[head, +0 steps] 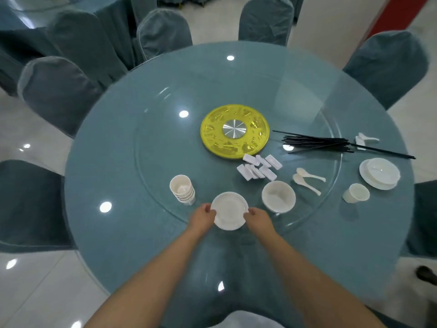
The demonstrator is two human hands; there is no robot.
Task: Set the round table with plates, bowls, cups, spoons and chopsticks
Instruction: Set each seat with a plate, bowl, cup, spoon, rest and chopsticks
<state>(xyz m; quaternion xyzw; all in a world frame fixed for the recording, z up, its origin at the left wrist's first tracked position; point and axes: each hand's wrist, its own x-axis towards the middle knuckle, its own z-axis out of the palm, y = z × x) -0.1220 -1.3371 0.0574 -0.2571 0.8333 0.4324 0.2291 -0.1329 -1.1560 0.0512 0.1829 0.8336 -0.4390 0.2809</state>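
Both hands grip white plate (229, 210) at 6 o'clock on round table (118, 143): left hand (203, 215) curled on its 9 o'clock rim, right hand (256, 217) on 3 o'clock rim. Cup stack (182, 189) at plate's 10 o'clock, bowl (278, 196) at 2 o'clock. Spoons (307, 179), black chopsticks (326, 143) and set plate with bowl (379, 173) toward table's 3 o'clock
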